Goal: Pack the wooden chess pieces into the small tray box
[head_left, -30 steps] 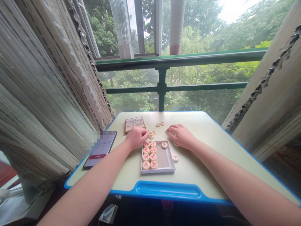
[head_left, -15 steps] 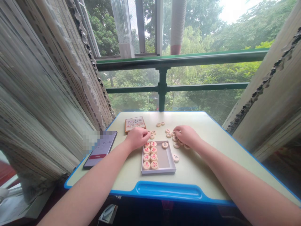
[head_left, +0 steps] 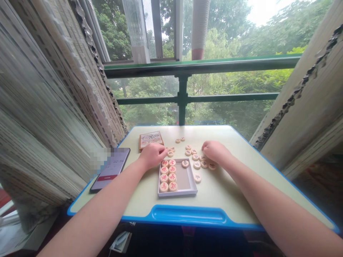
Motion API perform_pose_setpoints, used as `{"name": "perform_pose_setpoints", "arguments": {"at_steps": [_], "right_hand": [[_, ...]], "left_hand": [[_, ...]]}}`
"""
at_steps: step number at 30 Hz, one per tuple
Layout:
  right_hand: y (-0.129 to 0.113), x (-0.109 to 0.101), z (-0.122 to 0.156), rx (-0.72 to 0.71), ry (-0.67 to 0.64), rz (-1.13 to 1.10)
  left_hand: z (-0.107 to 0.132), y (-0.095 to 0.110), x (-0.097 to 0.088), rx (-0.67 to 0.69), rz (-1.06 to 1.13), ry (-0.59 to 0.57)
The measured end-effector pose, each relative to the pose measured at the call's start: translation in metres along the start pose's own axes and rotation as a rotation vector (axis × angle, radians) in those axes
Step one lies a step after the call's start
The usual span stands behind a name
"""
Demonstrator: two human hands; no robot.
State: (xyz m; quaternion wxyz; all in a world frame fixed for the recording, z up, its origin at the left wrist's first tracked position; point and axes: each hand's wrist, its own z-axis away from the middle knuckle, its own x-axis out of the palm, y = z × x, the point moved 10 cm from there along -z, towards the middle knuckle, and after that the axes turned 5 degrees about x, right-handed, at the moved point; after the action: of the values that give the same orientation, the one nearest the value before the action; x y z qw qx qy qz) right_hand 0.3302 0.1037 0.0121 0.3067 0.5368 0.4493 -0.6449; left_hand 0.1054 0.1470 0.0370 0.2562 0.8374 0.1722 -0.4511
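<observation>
A shallow white box tray [head_left: 190, 193] stands in the middle of the table. Two columns of red-marked xiangqi pieces [head_left: 173, 177] fill its left side, and one dark-marked xiangqi piece [head_left: 185, 163] lies at its upper right. My left hand [head_left: 153, 156] is closed just beyond the tray's upper left corner, its fingertips beside a few loose pieces [head_left: 170, 154]; anything in its fingers is hidden. Right of the tray, my right hand [head_left: 216, 152] is closed with curled fingers at the edge of several scattered dark-marked pieces [head_left: 204, 164]. What it may hold is out of sight.
A decorated box lid [head_left: 151, 139] lies at the back left, near a phone [head_left: 112, 171] on the left edge. Two more pieces [head_left: 180, 140] are at the back. A blue pencil groove [head_left: 189, 215] runs along the front edge. Curtains [head_left: 88, 82] and a railing [head_left: 182, 98] surround the table.
My right hand has shifted slightly right, uncovering more of the dark-marked pieces. My left hand stays by the tray's upper left corner. The whole view has shifted a little.
</observation>
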Motion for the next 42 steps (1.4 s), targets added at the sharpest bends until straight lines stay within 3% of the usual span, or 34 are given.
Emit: {"name": "perform_pose_setpoints", "arguments": {"at_steps": [4,11,19,32,42], "right_hand": [[-0.003,0.000,0.004,-0.027,-0.012,0.045],[-0.037,0.004,0.021,-0.255,0.019,0.000],[-0.040,0.008,0.020,-0.232,0.053,-0.052],[-0.059,0.012,0.028,-0.472,0.075,-0.083],[-0.063,0.014,0.032,-0.527,0.033,-0.079]], "left_hand": [[-0.001,-0.002,0.002,-0.012,-0.017,-0.009],[-0.001,-0.012,0.005,-0.076,-0.023,-0.013],[-0.001,-0.007,0.011,-0.069,-0.005,-0.076],[-0.001,-0.005,0.011,-0.056,0.015,-0.079],[-0.001,-0.004,0.008,-0.043,0.001,-0.061]]}}
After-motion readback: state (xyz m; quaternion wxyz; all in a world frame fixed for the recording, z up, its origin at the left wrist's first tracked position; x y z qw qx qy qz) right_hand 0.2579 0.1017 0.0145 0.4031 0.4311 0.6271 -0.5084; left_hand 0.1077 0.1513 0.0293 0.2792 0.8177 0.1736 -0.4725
